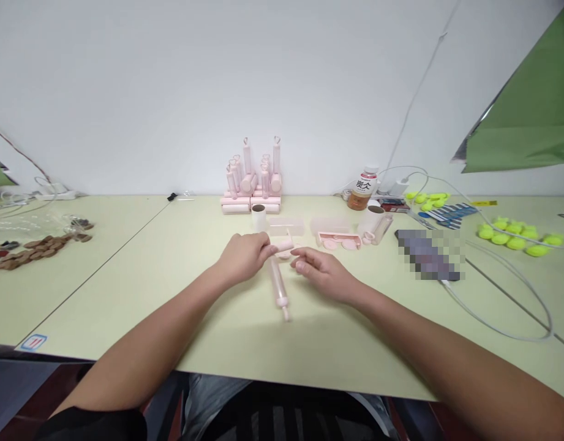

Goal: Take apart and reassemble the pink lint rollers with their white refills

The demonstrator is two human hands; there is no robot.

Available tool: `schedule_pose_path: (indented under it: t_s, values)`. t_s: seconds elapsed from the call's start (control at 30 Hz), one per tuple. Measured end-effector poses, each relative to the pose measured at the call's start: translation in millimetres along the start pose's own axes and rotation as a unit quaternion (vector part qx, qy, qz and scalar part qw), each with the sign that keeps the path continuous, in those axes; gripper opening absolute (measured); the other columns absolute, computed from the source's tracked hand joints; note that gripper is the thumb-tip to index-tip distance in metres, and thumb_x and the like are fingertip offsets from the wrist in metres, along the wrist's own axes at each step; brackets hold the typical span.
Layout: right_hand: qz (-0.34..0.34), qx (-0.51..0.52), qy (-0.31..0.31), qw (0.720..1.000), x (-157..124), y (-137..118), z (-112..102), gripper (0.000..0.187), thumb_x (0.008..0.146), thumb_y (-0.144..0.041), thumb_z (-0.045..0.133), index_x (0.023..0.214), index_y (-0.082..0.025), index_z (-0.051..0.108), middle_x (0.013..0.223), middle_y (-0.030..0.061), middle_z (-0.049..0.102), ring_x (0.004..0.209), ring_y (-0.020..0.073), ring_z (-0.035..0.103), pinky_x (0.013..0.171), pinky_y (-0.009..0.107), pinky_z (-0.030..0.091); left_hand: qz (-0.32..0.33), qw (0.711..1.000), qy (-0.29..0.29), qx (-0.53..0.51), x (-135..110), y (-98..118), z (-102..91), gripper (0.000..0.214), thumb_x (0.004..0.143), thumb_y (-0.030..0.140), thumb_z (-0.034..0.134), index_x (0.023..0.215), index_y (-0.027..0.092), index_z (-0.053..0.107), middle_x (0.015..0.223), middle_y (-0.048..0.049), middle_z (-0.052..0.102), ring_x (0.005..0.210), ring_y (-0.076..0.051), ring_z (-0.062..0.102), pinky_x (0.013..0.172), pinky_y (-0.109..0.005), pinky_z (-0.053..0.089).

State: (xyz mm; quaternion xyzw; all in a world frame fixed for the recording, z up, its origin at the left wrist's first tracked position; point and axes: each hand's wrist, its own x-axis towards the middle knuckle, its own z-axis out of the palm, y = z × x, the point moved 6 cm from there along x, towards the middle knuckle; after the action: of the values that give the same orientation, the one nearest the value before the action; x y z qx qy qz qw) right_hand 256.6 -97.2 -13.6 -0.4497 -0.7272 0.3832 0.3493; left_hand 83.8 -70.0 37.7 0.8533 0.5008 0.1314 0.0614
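Observation:
My left hand (245, 256) is closed around the head of a pink lint roller (278, 289), whose handle slants down toward me over the pale green table (171, 288). A short pink cylinder (284, 246) sticks out from that grip. My right hand (322, 272) hovers just right of the roller, its fingers loosely curled and slightly apart, holding nothing. Just behind the hands lie a clear pink cover (286, 227) and a white paper roll (258, 217).
A stack of pink rollers (253, 180) stands against the wall. A pink tray (339, 240), a white roll (373, 222), a drink bottle (363, 190), yellow-green pieces (515, 236), white cables (502, 269) and a blurred flat object (428, 254) lie right. Brown pieces (31, 251) lie left.

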Motion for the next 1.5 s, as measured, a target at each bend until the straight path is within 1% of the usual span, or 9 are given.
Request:
schedule_pose_path:
  t_s: [0.13,0.23,0.33,0.43,0.83,1.13,1.27,1.37,1.5]
  values:
    - [0.033,0.062,-0.098,0.993,-9,-6,24,0.048,0.087,-0.041,0.061,0.128,-0.021,0.049,0.08,-0.0019,0.059,0.066,0.0154,0.059,0.062,0.029,0.046,-0.009,0.994,0.103,0.025,-3,18,6.7,0.032,0.101,0.039,0.036,0.087,0.019,0.056,0.083,-0.0049,0.067,0.08,-0.023,0.061,0.072,-0.034,0.035]
    - [0.053,0.034,-0.057,0.996,-8,-2,17,0.03,0.086,-0.029,0.056,0.114,-0.021,0.053,0.07,-0.0053,0.049,0.059,0.0131,0.051,0.056,0.026,0.04,0.041,0.992,0.108,-0.043,-5,24,9.8,0.027,0.1,0.035,0.035,0.093,0.02,0.056,0.087,-0.0039,0.066,0.08,-0.021,0.059,0.072,-0.033,0.036]
    - [0.015,-0.086,0.015,0.996,-4,-4,-4,0.019,0.077,-0.016,0.053,0.096,-0.019,0.057,0.071,-0.0037,0.049,0.064,0.0137,0.048,0.06,0.026,0.036,0.061,0.971,0.051,-0.226,-5,15,10.5,0.025,0.1,0.036,0.033,0.106,0.021,0.053,0.081,-0.0003,0.061,0.071,-0.016,0.056,0.066,-0.029,0.039]
    - [-0.019,-0.151,0.008,0.988,-3,-9,-11,0.02,0.07,-0.01,0.048,0.086,-0.019,0.057,0.067,-0.0042,0.046,0.063,0.0129,0.043,0.059,0.026,0.031,0.084,0.932,-0.014,-0.353,-5,11,11.0,0.028,0.096,0.041,0.045,0.113,0.02,0.054,0.075,0.0023,0.054,0.066,-0.013,0.051,0.063,-0.026,0.04]
    - [-0.092,-0.144,-0.081,0.982,-11,-23,4,0.014,0.066,-0.01,0.051,0.074,-0.019,0.056,0.064,-0.0038,0.051,0.06,0.0131,0.044,0.057,0.025,0.034,0.16,0.808,-0.221,-0.522,-16,37,22.5,0.029,0.088,0.042,0.062,0.1,0.015,0.062,0.086,-0.0023,0.057,0.074,-0.011,0.05,0.066,-0.024,0.039]
    - [-0.083,-0.154,-0.131,0.976,-16,-20,16,0.011,0.079,-0.018,0.059,0.085,-0.02,0.067,0.086,0.0025,0.071,0.078,0.0203,0.065,0.069,0.029,0.048,0.103,0.761,-0.287,-0.573,-21,51,47.9,0.038,0.079,0.042,0.073,0.101,0.016,0.058,0.07,0.0037,0.049,0.058,-0.008,0.044,0.053,-0.021,0.033]
    - [-0.075,-0.214,-0.119,0.967,-12,-15,9,0.015,0.082,-0.019,0.057,0.09,-0.02,0.069,0.088,0.0041,0.072,0.077,0.0212,0.065,0.07,0.031,0.048,0.102,0.739,-0.296,-0.597,-19,46,42.7,0.039,0.076,0.044,0.075,0.095,0.016,0.056,0.074,-0.0009,0.06,0.064,-0.013,0.058,0.061,-0.027,0.044]
    - [-0.091,-0.287,-0.075,0.951,-6,-12,0,0.025,0.086,-0.021,0.053,0.103,-0.019,0.071,0.103,0.0103,0.072,0.093,0.0263,0.065,0.08,0.038,0.05,0.077,0.769,-0.221,-0.595,-8,29,25.5,0.04,0.076,0.046,0.073,0.096,0.016,0.055,0.082,-0.0057,0.067,0.073,-0.018,0.066,0.068,-0.031,0.05]
    - [-0.134,-0.346,-0.068,0.926,1,-11,4,0.047,0.088,-0.022,0.051,0.134,-0.017,0.056,0.135,0.0161,0.059,0.126,0.0325,0.051,0.103,0.049,0.042,-0.027,0.905,-0.016,-0.424,16,-11,-2.6,0.027,0.085,0.043,0.06,0.091,0.018,0.054,0.065,0.0008,0.062,0.056,-0.013,0.059,0.055,-0.025,0.043]
